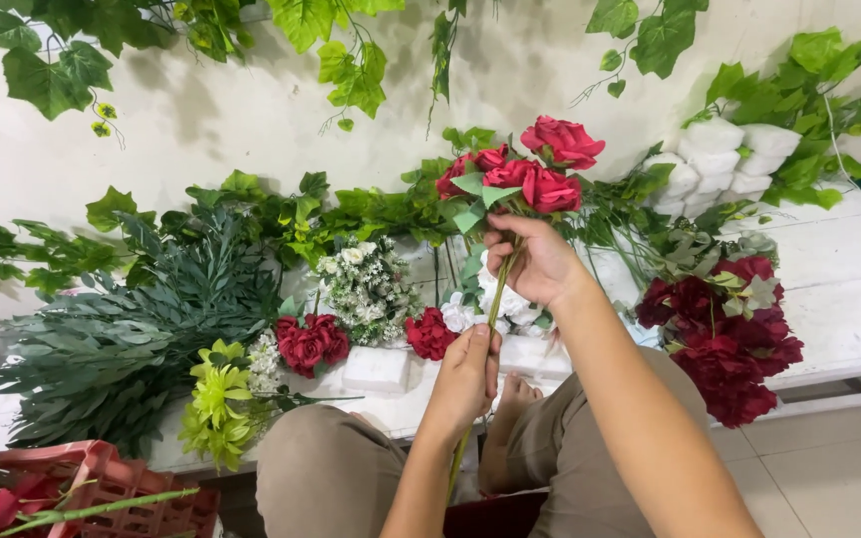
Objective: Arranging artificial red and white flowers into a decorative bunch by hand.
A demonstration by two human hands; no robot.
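Person's sitting right up against the near edge of the low white table (849, 289), knees tucked in front of it. Both hands are on one rose bunch (535, 169), held upright over the middle of the table. Right hand (540, 261) has a closed grip high on the stems just under the red blooms, and left hand (465, 377) is wrapped shut around the same stems (495, 309) lower down, near the near edge.

Honestly, to handle it well I'd say keep the top grip snug but not crushing, since the leaves sit right at the fingers, and let the lower hand do the steadying so the heads don't flop.

Around them: a dark red bunch (724, 339) at the right, small red roses (311, 344) and white sprigs (361, 284) mid-table, a lime green flower (216, 399) at the near-left edge, grey-green fern leaves (122, 339) on the left. A red basket (122, 488) sits on the floor at bottom left.
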